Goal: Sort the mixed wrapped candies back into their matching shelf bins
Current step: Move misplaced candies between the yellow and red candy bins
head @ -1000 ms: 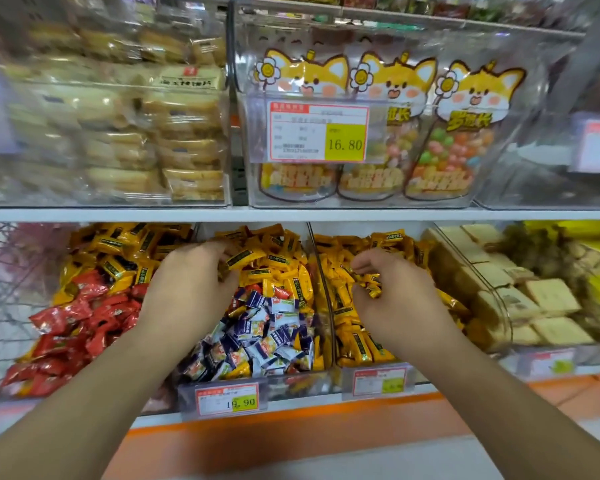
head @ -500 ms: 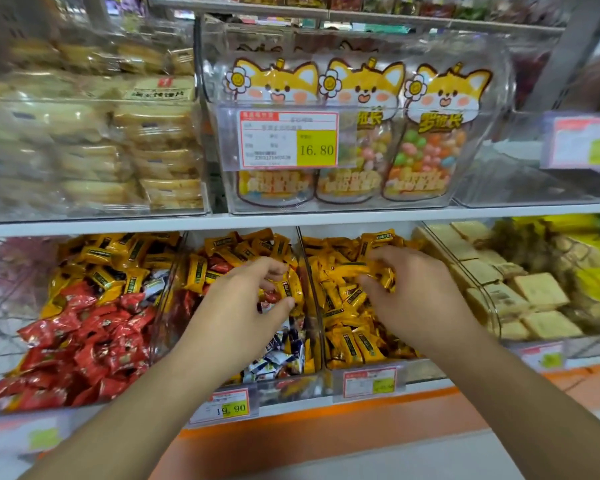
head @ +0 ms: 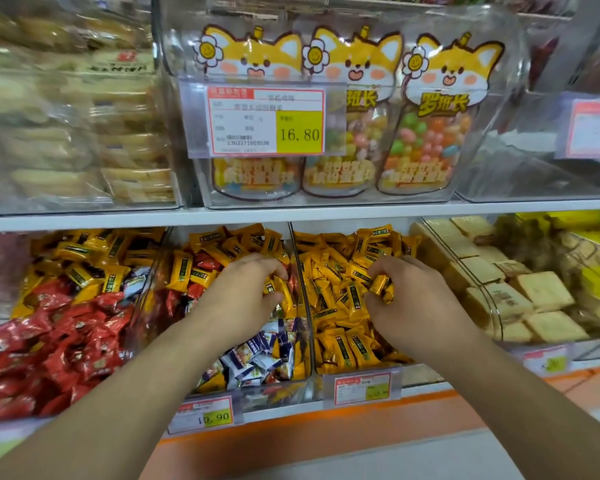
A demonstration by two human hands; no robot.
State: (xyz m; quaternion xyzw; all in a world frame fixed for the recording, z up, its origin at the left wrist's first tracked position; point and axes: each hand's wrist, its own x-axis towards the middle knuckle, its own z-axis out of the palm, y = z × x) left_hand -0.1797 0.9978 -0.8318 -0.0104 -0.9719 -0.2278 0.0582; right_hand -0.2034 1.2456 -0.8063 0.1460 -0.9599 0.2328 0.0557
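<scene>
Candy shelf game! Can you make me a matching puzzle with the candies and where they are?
Things:
1. red candies
2. blue-and-white candies
3. fox-face candy bags
4. pale square snacks

Places:
A. upper shelf, behind the 16.80 price tag
B. far-left lower bin, front part
C. lower bin to the right of the all-yellow bin
D. front of the mixed bin under the left hand

Pairs: 1-B, 2-D, 3-A, 4-C
</scene>
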